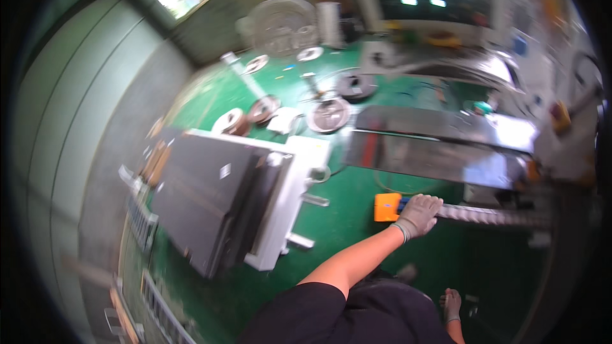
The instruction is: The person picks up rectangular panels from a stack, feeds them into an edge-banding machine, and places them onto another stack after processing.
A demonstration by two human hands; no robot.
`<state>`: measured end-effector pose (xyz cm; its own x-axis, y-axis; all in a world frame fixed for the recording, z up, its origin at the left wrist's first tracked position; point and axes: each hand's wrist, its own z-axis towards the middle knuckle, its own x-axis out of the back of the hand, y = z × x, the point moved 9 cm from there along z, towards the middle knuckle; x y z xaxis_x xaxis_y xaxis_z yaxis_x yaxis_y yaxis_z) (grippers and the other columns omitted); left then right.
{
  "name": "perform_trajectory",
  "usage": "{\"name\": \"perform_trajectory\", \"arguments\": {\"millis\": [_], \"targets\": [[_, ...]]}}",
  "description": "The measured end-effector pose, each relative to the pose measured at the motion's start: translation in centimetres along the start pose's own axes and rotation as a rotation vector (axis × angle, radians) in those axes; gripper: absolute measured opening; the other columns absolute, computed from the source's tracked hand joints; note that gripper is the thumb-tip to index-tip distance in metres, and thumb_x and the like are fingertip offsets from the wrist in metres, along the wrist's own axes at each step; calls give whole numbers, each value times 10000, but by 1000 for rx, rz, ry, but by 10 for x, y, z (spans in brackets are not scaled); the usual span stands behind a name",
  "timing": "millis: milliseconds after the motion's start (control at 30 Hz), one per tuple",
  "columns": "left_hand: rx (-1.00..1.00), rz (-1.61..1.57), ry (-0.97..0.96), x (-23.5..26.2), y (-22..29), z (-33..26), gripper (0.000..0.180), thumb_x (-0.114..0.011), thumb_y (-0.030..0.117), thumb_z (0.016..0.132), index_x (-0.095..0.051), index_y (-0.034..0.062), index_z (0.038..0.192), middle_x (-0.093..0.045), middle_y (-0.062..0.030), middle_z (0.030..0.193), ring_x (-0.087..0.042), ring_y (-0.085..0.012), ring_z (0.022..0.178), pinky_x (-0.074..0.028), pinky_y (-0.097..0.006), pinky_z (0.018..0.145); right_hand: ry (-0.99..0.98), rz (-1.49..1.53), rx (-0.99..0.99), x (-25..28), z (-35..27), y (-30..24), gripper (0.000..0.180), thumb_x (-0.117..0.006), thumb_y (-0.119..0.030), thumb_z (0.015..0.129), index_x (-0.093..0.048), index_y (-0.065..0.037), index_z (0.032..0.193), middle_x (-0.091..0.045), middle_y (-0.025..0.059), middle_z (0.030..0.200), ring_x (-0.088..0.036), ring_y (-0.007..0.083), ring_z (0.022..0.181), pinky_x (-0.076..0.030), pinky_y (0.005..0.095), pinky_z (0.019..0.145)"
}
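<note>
left hand (417, 214) in a grey glove is gripping the long metal rail (491, 215) beside its orange end block (387, 207), steadying it; next, probably sliding it along. right hand (451, 304) is hanging low, grip unclear.

Open floor: green floor (347, 216) between white machine (280, 204) at 9 o'clock and metal rail (491, 215).
Obstacles: dark steel sheets (440, 146) at 12 o'clock; discs (328, 114) beyond.
</note>
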<state>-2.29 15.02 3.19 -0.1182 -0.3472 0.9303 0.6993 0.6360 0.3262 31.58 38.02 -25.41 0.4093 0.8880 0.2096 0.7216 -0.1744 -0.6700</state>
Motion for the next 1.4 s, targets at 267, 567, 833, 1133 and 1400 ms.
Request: {"name": "perform_trajectory", "arguments": {"millis": [267, 567, 833, 1133, 1400], "targets": [[991, 54, 189, 101, -214, -339, 487, -581, 333, 887, -567, 18, 1259, -617, -210, 1217, -573, -373, 1146, -438, -471, 1005, -260, -130, 195, -149, 79, -121, 180, -554, -285, 932, -603, -119, 984, -578, 33, 727, -569, 171, 614, -457, 319, 534], [2121, 702, 792, 248, -230, -794, 467, -532, 263, 906, -512, -4, 1288, -565, -207, 1274, -472, -396, 1257, -400, -451, 1051, -181, -115, -296, -173, 23, -17, 250, -503, -354, 986, -519, -156, 834, -494, 29, 602, -485, 197, 480, -379, 343, 427], [1773, -24, 996, 214, -278, -922, 487, -544, 297, 974, -483, 3, 1357, -560, -211, 1335, -531, -343, 1244, -395, -395, 1062, -493, -859, 189, -280, -77, -47, 311, -552, -295, 956, -668, -16, 885, -670, 119, 786, -646, 249, 743, -493, 380, 664], [1642, 31, 957, 217, -250, -889, 391, -513, 319, 991, -527, -4, 1210, -559, -208, 1137, -534, -357, 1094, -422, -433, 977, -529, -1234, 575, -414, -192, -157, 277, -608, -264, 918, -685, -28, 1042, -699, 162, 958, -674, 300, 919, -522, 368, 828], [1510, -644, 1273, 171, -221, -882, 216, -629, 236, 948, -536, 60, 1030, -531, -14, 931, -490, -118, 861, -448, -286, 817, -697, -965, 584, -447, -248, -113, 278, -615, -266, 934, -679, -24, 1055, -701, 145, 943, -675, 263, 907, -525, 358, 817]]}}
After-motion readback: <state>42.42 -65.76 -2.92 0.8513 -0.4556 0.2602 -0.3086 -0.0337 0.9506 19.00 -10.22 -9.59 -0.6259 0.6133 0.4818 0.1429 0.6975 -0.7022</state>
